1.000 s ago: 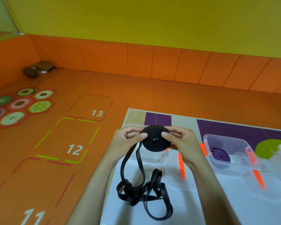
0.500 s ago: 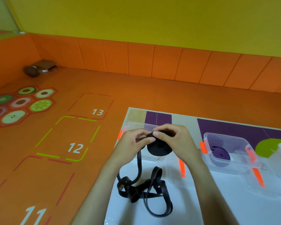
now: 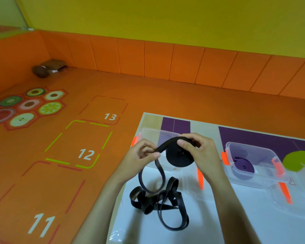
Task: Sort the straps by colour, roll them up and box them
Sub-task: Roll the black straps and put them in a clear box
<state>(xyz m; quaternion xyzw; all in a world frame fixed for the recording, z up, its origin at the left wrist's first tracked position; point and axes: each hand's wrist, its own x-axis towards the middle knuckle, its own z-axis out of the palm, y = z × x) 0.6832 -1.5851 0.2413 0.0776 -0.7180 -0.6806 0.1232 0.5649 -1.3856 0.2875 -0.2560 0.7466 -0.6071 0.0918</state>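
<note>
Far left is only orange floor [image 3: 42, 164] with its numbered squares, nothing I need.

At the table edge, my left hand [image 3: 142, 155] pinches the black strap [image 3: 159, 175] flat between thumb and forefinger, just short of the coil. Below the pinch the strap drops in a loop to a loose heap [image 3: 157, 203] lying on the white table [image 3: 236, 221].

In the centre, the black roll [image 3: 179, 158] is held up off the table, in front of a clear box [image 3: 148, 130] that looks empty from here. My right hand [image 3: 203, 152] grasps the roll, fingers curled over its top edge. I cannot make out the thumb.

Further right, a second clear box [image 3: 253, 178] has a purple roll [image 3: 244, 167] lying in it. So purple looks boxed, and I judge black to be partly wound with a good length left.

To wind this well, I'd feed the strap flat through the left pinch and smooth out any twist before it reaches the coil. Tension should stay even. The right hand should turn the roll and pin the outer layer, so the coil can't spring open.

That heap looks crossed over itself. I'd draw from it slowly and shake a loop free if it snags. I'd also keep each turn's edges lined up, so the finished roll lies flat in the box.
</note>
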